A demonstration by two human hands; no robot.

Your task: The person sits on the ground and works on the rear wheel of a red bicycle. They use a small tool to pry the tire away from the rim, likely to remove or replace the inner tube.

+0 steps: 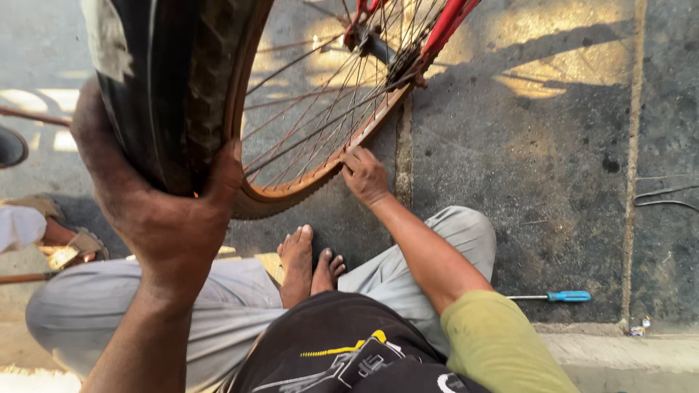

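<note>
At far left, beyond the left hand's grip (164, 218), another person's sandalled foot (76, 244) rests on the pavement (553, 182), with a dark shoe (11, 145) above it at the frame's edge. That left grip is closed around the black tyre (167, 87) of a bicycle wheel: the thumb hooks over the tyre's inner edge and the fingers wrap its outer side, so the tyre sits right in the palm. Just right of this grip, the orange-brown rim (291, 193) curves down and away, its thin spokes (320, 109) running up to the hub (371, 44) between red frame tubes (448, 29). Below the rim, the person's bare feet (306, 262) are crossed between grey trouser legs. Further right, the right hand's grip (364, 175) is nearly closed, fingertips pressed on the rim's lower edge; whether it pinches anything small I cannot tell. Well to the right of and below that grip, a blue-handled screwdriver (553, 297) lies on the pavement beside the knee.
</note>
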